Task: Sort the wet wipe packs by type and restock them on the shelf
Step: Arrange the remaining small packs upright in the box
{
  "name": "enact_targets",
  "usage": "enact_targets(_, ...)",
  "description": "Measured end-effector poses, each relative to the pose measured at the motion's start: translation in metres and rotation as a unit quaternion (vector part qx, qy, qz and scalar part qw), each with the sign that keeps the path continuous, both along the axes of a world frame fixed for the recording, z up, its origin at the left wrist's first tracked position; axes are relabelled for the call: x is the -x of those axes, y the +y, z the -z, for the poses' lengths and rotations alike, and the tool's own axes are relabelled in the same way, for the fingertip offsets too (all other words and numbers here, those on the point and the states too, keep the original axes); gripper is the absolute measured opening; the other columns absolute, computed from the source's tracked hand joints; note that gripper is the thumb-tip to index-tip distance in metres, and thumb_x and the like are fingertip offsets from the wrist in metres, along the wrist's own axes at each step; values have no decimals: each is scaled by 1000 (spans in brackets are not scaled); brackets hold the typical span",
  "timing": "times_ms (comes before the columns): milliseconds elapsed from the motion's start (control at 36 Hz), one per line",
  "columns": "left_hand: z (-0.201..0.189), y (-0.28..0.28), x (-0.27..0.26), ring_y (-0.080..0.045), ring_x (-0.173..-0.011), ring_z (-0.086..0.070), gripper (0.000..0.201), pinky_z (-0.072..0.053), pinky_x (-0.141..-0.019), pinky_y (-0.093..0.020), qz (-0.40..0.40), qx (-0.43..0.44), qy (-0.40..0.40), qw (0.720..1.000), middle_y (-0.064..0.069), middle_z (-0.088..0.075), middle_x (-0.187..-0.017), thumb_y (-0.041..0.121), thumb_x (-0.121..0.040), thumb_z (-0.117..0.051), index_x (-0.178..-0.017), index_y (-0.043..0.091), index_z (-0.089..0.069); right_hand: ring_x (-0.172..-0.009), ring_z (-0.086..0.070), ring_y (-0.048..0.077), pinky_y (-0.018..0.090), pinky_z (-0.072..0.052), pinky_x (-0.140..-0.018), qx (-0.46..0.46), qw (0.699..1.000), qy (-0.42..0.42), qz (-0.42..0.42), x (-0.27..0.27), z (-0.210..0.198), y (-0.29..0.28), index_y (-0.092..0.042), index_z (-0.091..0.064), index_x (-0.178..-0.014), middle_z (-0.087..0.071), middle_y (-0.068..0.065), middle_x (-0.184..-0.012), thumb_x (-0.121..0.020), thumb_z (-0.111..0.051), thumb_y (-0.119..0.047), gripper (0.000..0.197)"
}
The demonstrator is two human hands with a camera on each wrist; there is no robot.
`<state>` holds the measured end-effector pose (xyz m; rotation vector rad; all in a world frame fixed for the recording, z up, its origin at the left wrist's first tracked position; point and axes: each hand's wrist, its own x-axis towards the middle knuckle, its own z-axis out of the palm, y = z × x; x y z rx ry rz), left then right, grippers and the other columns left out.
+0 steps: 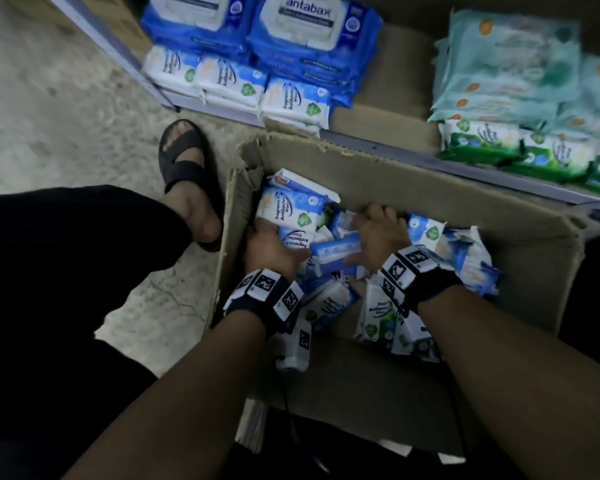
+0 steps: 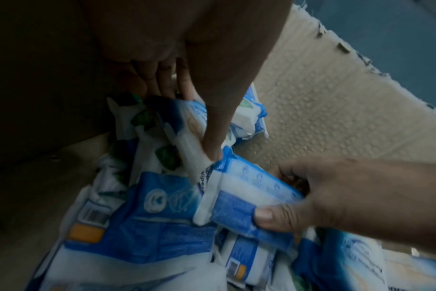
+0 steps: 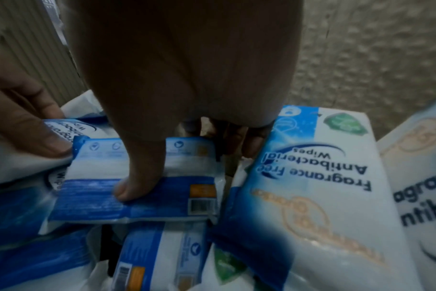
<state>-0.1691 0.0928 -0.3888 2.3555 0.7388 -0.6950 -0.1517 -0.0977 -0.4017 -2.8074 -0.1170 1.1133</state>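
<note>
Both hands were down in the cardboard box on the floor, w/ loose wipe packs all round them. Right hand gripped a blue-and-white pack, thumb curled over its barcode side, fingers tucked behind; pack lay back-up, long axis running roughly left-right between the two hands. Left hand pinched a second blue pack from the pile, thumb on top, fingers wrapped under; this one tilted, which way it pointed was unclear. Beside them a "Fragrance Free Antibacterial Wipes" pack lay face-up, long axis toward the shelf. On the shelf: blue Antabax packs, small blue packs in front, green packs to the right.
</note>
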Motion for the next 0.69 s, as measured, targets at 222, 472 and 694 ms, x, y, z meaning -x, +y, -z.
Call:
enact_targets(222,-16,5,2,-32,-109,-61,83,-54,-85,-38,85,-7,49,995,-13,-60,-122,36,-66,-86,-132,11,-43,-111,-54,30,34,-43,-78,-142,987,44,67,23,-19,-8,-15,-47,-127,-56,10,-124,-75,-80,-49,71)
enact_targets(472,-36,13,13,-31,-118,-55,75,-48,-90,-34,202,-28,139,969,-9,-52,-134,44,-72,-78,-135,17,-47,-116,-53,28,35,-45,-87,-170,977,30,125,56,-45,-11,-14,-44,-129,-55,9,-129,-78,-77,-48,70)
enact_targets(694,21,17,32,-23,-77,-60,48,-58,-77,-41,406,-73,257,874,-1,-61,-84,63,-60,-71,-73,18,-60,-100,-61,22,25,-44,-72,-171,971,111,128,84,-55,-10,-16,-51,-129,-59,7,-125,-78,-77,-53,68)
